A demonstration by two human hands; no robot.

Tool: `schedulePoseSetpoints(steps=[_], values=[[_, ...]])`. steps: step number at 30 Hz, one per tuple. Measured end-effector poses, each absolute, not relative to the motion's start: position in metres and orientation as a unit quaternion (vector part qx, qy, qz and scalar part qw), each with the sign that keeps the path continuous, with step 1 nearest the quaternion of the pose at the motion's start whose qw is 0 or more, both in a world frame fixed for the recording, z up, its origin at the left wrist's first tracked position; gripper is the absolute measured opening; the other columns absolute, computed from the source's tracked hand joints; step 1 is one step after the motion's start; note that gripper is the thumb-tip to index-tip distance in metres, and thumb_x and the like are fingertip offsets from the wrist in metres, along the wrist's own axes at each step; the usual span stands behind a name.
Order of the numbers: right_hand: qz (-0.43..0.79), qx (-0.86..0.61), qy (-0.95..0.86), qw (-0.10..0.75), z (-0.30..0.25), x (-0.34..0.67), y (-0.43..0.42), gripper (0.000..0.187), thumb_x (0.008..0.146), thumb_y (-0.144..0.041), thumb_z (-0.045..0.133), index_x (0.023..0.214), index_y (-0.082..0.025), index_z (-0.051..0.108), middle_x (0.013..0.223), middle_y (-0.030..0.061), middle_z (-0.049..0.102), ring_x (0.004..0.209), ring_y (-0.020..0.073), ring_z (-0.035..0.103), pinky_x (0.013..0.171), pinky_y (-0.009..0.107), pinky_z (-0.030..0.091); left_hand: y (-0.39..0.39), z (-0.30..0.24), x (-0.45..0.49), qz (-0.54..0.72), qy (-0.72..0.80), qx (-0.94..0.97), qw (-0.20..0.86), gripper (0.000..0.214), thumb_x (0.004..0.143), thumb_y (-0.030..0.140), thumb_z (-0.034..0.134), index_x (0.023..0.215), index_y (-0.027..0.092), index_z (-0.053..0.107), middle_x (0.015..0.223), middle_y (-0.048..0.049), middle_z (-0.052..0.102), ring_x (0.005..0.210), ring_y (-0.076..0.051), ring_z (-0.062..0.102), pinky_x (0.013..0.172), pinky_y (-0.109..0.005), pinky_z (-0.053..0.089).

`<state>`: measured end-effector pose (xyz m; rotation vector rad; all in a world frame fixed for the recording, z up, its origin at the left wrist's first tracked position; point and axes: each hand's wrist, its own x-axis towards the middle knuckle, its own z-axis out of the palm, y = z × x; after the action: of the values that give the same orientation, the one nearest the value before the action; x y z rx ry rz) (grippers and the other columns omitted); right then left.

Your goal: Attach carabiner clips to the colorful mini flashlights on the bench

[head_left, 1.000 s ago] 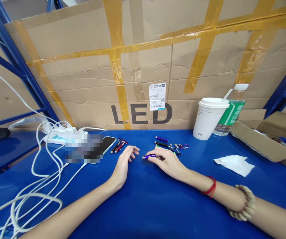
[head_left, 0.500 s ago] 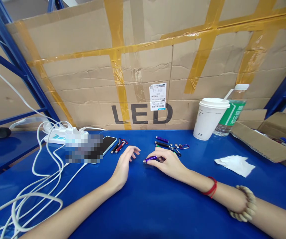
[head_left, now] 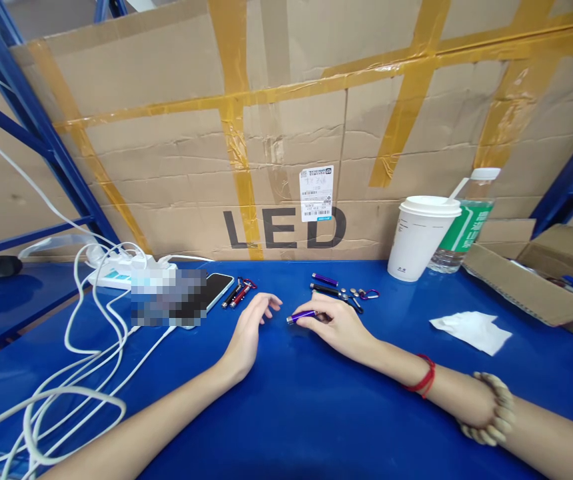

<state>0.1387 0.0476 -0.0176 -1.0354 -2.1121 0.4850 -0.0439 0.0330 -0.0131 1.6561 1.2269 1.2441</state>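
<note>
Between the thumb and fingers of my right hand [head_left: 344, 327] is a small purple penlight [head_left: 300, 317], its silver end pointing left. My left hand [head_left: 250, 333] rests on its edge on the blue table, fingers apart and slightly curled, holding nothing. Just beyond my right hand lie a purple tube [head_left: 324, 280], a black tube [head_left: 324, 290], several small silver button cells [head_left: 350, 293] and a red carabiner clip [head_left: 369, 294]. A black clip [head_left: 355, 305] is partly hidden by that hand. Black and red penlights [head_left: 239, 293] with clips lie beyond my left hand.
White cables [head_left: 69, 347], a power strip [head_left: 111, 275] and a phone [head_left: 216, 290] lie left. On the right stand a white cup [head_left: 419, 243], a bottle [head_left: 459, 237] and an open cardboard box [head_left: 521, 290], with a tissue [head_left: 471, 332] nearby. A large LED carton [head_left: 181, 180] stands behind.
The penlight in my right hand has tipped slightly, its silver end a little higher. A green bit behind that hand is now hidden. My left hand is practically still.
</note>
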Motion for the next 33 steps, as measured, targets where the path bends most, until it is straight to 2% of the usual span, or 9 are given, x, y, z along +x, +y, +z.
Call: schedulePoseSetpoints(steps=[11,23,33], values=[[0.194,-0.4,-0.824,0.351,-0.0135,0.1391,0.0453,0.024,0.087,-0.035,0.047,0.094,-0.025,0.067,0.077,0.0005,0.059,0.062,0.0101,0.051,0.059,0.023,0.037,0.0305,-0.0104,-0.0433,0.47,0.477,0.652,0.355,0.033,0.086,0.038,0.029,0.079,0.019,0.055,0.083,-0.004,0.056,0.075,-0.017,0.047,0.068,-0.027,0.036],[0.194,-0.404,-0.818,0.359,-0.015,0.1387,0.046,0.028,0.086,-0.042,0.047,0.089,-0.024,0.069,0.072,0.0004,0.058,0.059,0.0102,0.047,0.055,0.023,0.036,0.0307,-0.0122,-0.0436,0.475,0.477,0.648,0.355,0.031,0.086,0.036,0.03,0.08,0.018,0.055,0.081,-0.0029,0.055,0.075,-0.015,0.047,0.067,-0.027,0.035],[0.193,-0.405,-0.828,0.338,-0.014,0.1395,0.0467,0.028,0.086,-0.041,0.047,0.087,-0.024,0.069,0.074,0.0005,0.059,0.063,0.0105,0.051,0.058,0.023,0.037,0.0308,-0.0116,-0.0441,0.47,0.481,0.65,0.354,0.033,0.086,0.038,0.029,0.08,0.019,0.055,0.082,-0.0035,0.056,0.075,-0.017,0.047,0.068,-0.027,0.036]])
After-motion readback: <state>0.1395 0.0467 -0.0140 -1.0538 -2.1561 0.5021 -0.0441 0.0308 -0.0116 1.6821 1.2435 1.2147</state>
